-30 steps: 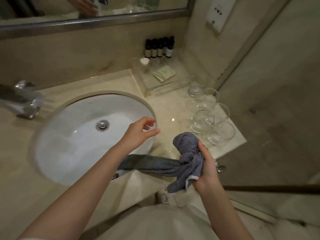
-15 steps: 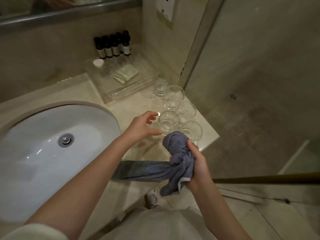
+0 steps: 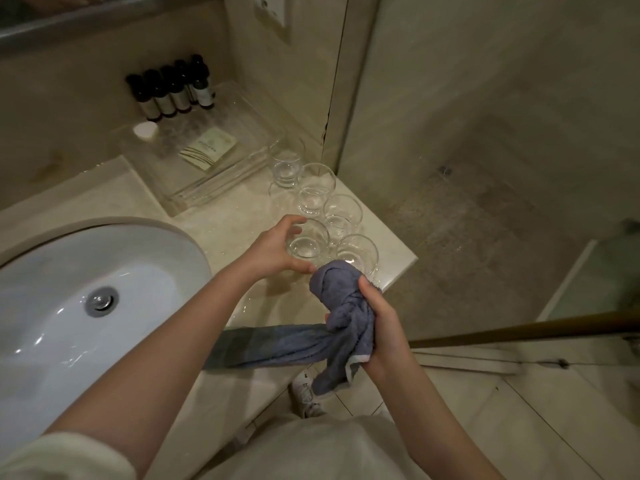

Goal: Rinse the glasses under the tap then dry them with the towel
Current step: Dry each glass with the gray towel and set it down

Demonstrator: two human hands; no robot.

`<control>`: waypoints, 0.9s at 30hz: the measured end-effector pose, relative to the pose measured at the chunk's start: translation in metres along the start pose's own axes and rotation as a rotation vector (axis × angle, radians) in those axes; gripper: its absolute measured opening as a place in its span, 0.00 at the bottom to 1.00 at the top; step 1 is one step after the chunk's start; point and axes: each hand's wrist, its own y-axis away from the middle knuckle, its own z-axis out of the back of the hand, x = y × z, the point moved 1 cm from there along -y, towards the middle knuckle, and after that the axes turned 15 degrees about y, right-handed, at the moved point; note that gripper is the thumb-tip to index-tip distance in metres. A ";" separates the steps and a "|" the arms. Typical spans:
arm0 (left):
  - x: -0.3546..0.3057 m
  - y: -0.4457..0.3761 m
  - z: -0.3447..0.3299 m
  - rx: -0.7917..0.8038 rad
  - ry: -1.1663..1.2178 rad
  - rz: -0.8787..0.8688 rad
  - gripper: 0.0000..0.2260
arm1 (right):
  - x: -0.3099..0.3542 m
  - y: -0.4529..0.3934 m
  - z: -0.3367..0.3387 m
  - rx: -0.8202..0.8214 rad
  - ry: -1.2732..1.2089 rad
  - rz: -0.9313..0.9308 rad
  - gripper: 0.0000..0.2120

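Bathroom: a pale stone surface (image 3: 221,206) meets the wall at the back and ends in a corner on the right, beside a glass shower panel. A white basin (image 3: 69,306) is sunk into the surface on the left. Five clear glasses stand upright in a cluster at the right corner, close to the edge, with bare surface between them and the basin. Behind the glasses, a clear tray (image 3: 214,168) holds a row of dark bottles (image 3: 173,91), a white cap (image 3: 145,130) and a folded packet (image 3: 209,151). The left hand (image 3: 273,249) reaches from the basin side, fingers curved around the nearest glass (image 3: 306,242); whether it grips is not clear. The right hand (image 3: 379,323), nearer the person than the glasses, clenches a bunched grey towel (image 3: 341,306), whose tail trails toward the basin over the front edge.
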 end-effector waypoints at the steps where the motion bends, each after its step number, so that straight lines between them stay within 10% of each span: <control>1: 0.002 0.000 0.000 -0.022 0.014 -0.016 0.40 | -0.001 0.000 0.000 0.003 -0.003 -0.002 0.30; 27: 0.063 0.201 0.106 -0.475 0.795 0.042 0.35 | -0.036 -0.014 -0.126 0.223 0.347 -0.053 0.29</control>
